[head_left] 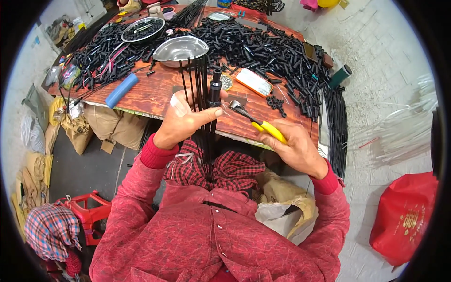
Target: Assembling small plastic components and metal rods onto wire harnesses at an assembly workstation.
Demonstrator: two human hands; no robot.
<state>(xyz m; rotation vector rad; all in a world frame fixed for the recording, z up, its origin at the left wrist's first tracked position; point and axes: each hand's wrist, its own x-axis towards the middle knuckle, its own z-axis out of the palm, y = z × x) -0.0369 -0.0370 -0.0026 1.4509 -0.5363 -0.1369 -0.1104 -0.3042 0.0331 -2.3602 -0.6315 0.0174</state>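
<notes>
My left hand (pixel 184 120) is closed in front of my chest, around a bundle of thin black rods (pixel 205 148) and a stepped black tubular piece (pixel 215 89). The rods stand nearly upright, their lower ends down by the checked cloth (pixel 237 169) on my lap. My thumb lies across the base of the tubular piece, where fine wire-like strands stick out toward the right. My right hand (pixel 300 148) grips pincers (pixel 272 130) by their yellow handles, the metal head pointing at those strands but apart from the piece. Some fingers of my left hand are hidden behind the rods.
A big heap of black tubular parts (pixel 263 49) covers the back of the wooden table (pixel 155 87). Nearer stand a metal bowl (pixel 181 49), a white tray with an orange rim (pixel 254 82) and a blue roll (pixel 121 90). More black rods (pixel 334 136) lie at the right edge.
</notes>
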